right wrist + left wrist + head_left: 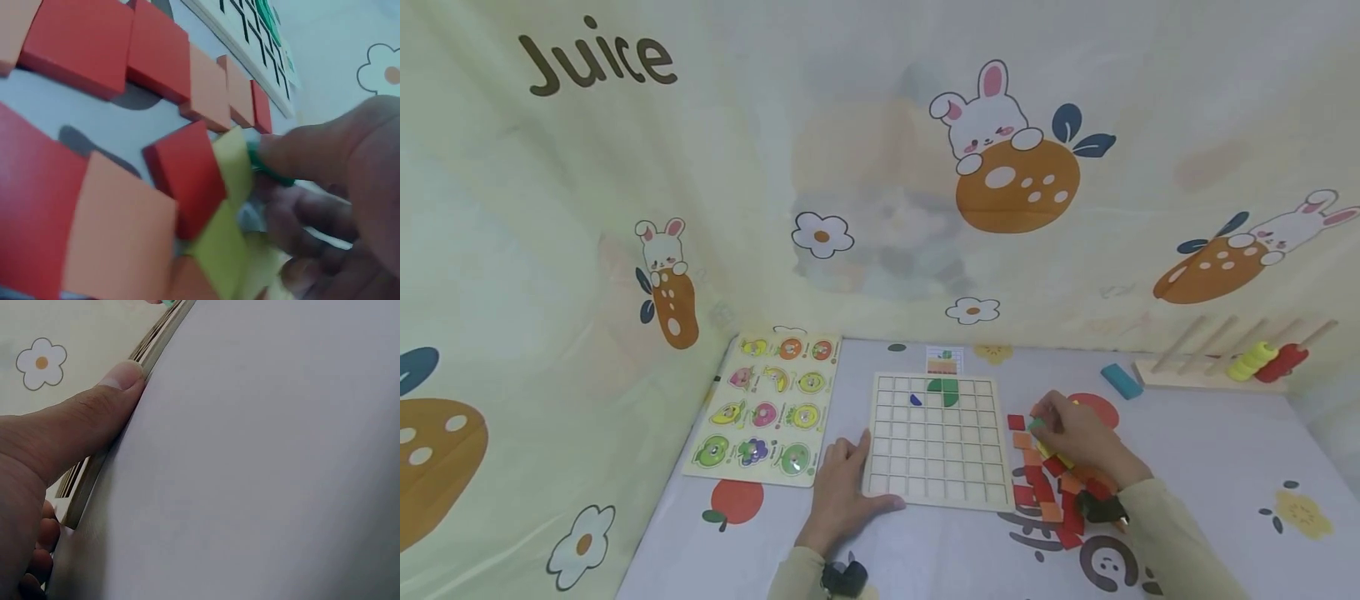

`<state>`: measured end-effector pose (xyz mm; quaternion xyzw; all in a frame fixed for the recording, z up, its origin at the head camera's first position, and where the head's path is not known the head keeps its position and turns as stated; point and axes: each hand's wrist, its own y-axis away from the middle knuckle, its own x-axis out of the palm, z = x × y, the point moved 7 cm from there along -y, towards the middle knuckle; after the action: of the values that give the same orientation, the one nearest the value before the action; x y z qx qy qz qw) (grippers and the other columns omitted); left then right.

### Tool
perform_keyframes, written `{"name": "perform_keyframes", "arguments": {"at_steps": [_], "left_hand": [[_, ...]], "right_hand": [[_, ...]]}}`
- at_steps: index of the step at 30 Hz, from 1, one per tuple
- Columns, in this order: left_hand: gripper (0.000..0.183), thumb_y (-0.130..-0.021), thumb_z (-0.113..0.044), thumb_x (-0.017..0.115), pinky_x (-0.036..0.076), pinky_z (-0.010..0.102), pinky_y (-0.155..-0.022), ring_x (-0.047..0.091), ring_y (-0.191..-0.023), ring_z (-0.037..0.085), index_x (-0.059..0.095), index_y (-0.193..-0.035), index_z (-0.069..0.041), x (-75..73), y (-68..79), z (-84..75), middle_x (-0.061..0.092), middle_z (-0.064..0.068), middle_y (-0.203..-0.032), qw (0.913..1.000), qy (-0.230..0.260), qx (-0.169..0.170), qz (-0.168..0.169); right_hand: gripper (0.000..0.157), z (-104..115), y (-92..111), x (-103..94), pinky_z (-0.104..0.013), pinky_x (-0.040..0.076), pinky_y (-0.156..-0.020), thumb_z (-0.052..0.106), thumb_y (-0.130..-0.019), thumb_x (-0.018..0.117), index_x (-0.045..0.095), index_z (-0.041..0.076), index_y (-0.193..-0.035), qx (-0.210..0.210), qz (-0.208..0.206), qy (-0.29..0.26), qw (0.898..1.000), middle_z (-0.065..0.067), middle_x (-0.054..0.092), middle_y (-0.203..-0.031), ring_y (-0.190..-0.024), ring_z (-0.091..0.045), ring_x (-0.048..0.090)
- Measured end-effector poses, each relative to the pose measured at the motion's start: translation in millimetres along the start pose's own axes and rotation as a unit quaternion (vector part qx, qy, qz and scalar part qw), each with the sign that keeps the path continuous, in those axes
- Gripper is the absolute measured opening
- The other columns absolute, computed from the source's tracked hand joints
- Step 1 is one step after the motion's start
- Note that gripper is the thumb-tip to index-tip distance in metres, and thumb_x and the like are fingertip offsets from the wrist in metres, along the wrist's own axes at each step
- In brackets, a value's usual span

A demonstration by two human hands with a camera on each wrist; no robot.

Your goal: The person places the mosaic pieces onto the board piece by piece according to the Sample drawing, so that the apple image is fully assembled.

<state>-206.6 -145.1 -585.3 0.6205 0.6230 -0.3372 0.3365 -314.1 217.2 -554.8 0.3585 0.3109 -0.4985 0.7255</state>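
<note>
A wooden grid board lies in the middle of the table, with green curved pieces and a small blue piece near its far side. My left hand rests at the board's near left corner: its straight thumb lies against the front edge, the other fingers along the left side. To the right of the board, my right hand pinches a small green piece between thumb and fingers. Its fingers are low over a loose spread of red tiles, orange tiles and yellow tiles.
A fruit picture board lies left of the grid board. Behind the grid board is a small picture card. At the back right stands a peg rack with yellow and red beads, a blue block beside it.
</note>
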Motion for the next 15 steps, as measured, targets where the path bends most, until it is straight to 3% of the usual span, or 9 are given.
{"name": "perform_keyframes", "arguments": {"at_steps": [4, 10, 15], "left_hand": [[0.124, -0.063, -0.068, 0.093, 0.031, 0.025, -0.074, 0.032, -0.09, 0.01, 0.044, -0.162, -0.012, -0.2, -0.7, -0.3, 0.036, -0.005, -0.1, 0.9999, -0.002, 0.009, -0.005], [0.125, -0.063, -0.069, 0.092, 0.03, 0.024, -0.074, 0.031, -0.09, 0.01, 0.044, -0.162, -0.012, 0.4, -0.7, 0.4, 0.035, -0.006, -0.1, 0.9999, -0.003, 0.011, -0.004], [0.125, -0.063, -0.069, 0.092, 0.031, 0.024, -0.074, 0.032, -0.09, 0.009, 0.043, -0.163, -0.013, 0.2, -0.4, 0.5, 0.035, -0.006, -0.1, 1.0, 0.001, 0.006, 0.0]], "right_hand": [[0.036, -0.3, -2.5, -0.7, -0.035, 0.055, -0.072, 0.027, -0.099, 0.075, 0.059, 0.008, -0.125, -0.024, -0.05, -0.01, 0.998, -0.013, 0.068, -0.104, -0.089, -0.024, 0.062], [0.041, -1.5, -8.7, -2.9, -0.039, 0.061, -0.077, 0.032, -0.098, 0.078, 0.064, 0.013, -0.132, -0.025, -0.126, -0.051, 0.99, -0.016, 0.074, -0.116, -0.093, -0.028, 0.071], [0.04, 7.6, -15.5, 0.2, -0.041, 0.06, -0.084, 0.026, -0.101, 0.074, 0.066, 0.011, -0.137, -0.033, -0.156, -0.09, 0.983, -0.018, 0.075, -0.118, -0.102, -0.033, 0.074]]}}
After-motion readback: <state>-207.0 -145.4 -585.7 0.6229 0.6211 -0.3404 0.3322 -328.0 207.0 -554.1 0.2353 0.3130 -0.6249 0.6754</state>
